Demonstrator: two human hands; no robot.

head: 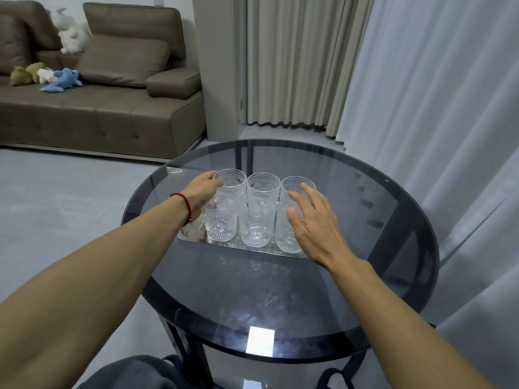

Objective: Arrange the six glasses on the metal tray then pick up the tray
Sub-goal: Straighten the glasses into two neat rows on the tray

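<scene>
Several clear patterned glasses (256,219) stand upright in two rows on a shiny metal tray (193,238) on a round dark glass table. My left hand (202,193), with a red cord at the wrist, lies against the left side of the group, its fingers behind the back-left glass (231,179) and the front-left one. My right hand (311,220) hovers with spread fingers over the front-right glass (286,238), touching or nearly touching it; it grips nothing.
The table (280,290) has a black rim and legs. A brown sofa (98,108) with soft toys stands at the far left. Curtains (435,108) hang close on the right. Grey floor lies to the left.
</scene>
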